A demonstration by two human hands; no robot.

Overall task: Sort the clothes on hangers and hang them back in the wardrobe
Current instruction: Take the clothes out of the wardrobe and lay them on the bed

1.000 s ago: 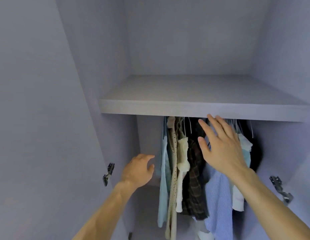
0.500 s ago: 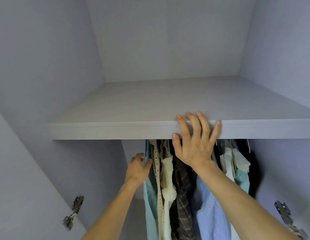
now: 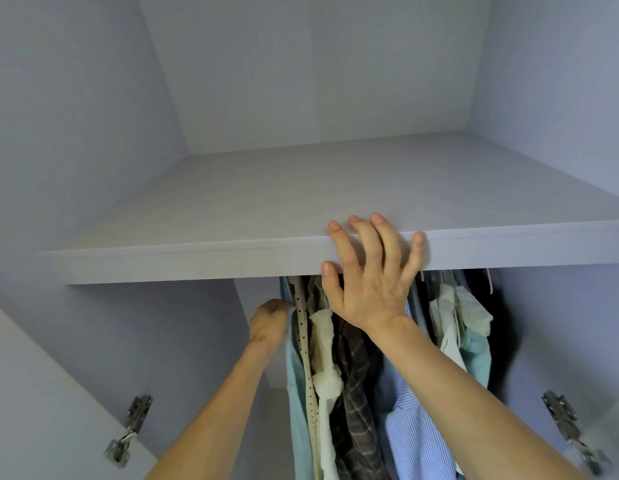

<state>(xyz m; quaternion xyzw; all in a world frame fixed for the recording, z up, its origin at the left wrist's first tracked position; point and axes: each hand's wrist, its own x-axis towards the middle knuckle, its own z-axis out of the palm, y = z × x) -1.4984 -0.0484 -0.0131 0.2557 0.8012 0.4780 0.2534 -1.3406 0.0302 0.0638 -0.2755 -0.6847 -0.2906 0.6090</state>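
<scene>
Several garments hang tightly packed under the wardrobe shelf (image 3: pixel 197 261): a light blue garment (image 3: pixel 296 393) at the left, a dotted beige one (image 3: pixel 306 341), a cream one (image 3: pixel 327 358), a dark plaid shirt (image 3: pixel 356 393), a blue striped shirt (image 3: pixel 412 438) and pale mint pieces (image 3: pixel 470 327) at the right. My right hand (image 3: pixel 370 289) lies spread against the shelf's front edge, fingertips over its top. My left hand (image 3: pixel 268 322) is at the left end of the row, fingers curled onto the top edge of the light blue garment. The rail and most hanger hooks are hidden by the shelf.
The upper compartment above the shelf holds nothing visible. Metal door hinges sit at the lower left (image 3: pixel 128 434) and lower right (image 3: pixel 564 420). There is a gap between the clothes and the left wardrobe wall (image 3: pixel 155 341).
The view has moved closer and tilted upward. My right hand rose from the clothes to the shelf edge. My left hand went up to the top of the light blue garment.
</scene>
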